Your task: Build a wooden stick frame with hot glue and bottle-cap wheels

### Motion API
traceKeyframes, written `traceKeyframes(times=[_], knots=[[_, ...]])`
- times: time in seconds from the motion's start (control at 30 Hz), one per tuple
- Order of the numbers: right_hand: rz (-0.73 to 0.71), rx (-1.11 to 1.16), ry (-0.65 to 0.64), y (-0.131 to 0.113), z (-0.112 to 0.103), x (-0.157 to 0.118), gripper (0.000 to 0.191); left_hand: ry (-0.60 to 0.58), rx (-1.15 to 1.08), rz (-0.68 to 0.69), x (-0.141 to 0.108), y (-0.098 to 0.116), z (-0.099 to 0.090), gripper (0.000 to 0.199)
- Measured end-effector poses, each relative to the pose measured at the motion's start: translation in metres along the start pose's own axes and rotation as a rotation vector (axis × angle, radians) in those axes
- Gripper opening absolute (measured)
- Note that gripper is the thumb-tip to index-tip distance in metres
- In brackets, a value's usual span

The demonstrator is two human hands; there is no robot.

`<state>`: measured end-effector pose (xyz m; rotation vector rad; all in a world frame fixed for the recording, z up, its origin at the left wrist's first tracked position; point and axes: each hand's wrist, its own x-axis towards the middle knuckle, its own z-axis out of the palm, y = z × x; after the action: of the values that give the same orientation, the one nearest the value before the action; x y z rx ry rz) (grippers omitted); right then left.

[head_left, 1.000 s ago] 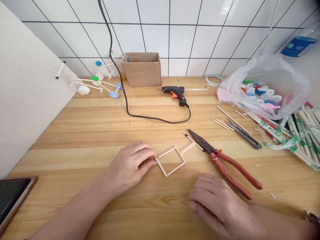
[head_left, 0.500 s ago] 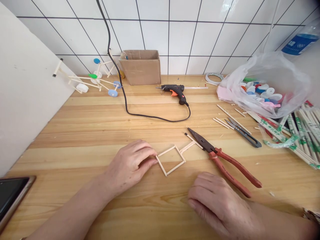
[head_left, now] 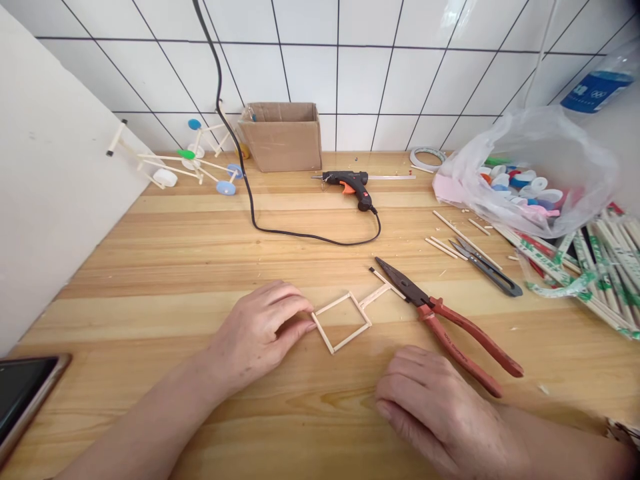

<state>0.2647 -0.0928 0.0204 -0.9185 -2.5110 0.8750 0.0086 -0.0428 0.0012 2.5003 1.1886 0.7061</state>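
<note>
My left hand (head_left: 265, 327) rests on the wooden table, thumb and fingertips pinching the left corner of a small square frame of wooden sticks (head_left: 352, 338). The frame lies flat, with a T-shaped stick handle (head_left: 376, 295) running from its far right side to a crossbar with a black tip. My right hand (head_left: 433, 407) is loosely closed on the tabletop, knuckles up; its fingertips are tucked under and hidden, and no object shows in it. Beyond it lie long-nose pliers (head_left: 427, 312) with red handles, their jaws beside the crossbar.
A glue gun (head_left: 350, 179) with its black cord lies behind. Farther back are a cardboard box (head_left: 285, 143), a stick-and-cap model (head_left: 187, 157) and a tape roll (head_left: 427, 157). Rightward are snips (head_left: 487, 267), loose sticks, chopsticks (head_left: 595, 267) and a bag of caps (head_left: 525, 180). A phone (head_left: 27, 393) lies left.
</note>
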Motion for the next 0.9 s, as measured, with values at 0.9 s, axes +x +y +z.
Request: traceKeyframes(times=[0.9], knots=[[-0.001,0.030,0.000,0.0011,0.0018,-0.0016,0.022,-0.073,-0.056,0.148,-0.0024,0.0029,-0.0025,0.024]])
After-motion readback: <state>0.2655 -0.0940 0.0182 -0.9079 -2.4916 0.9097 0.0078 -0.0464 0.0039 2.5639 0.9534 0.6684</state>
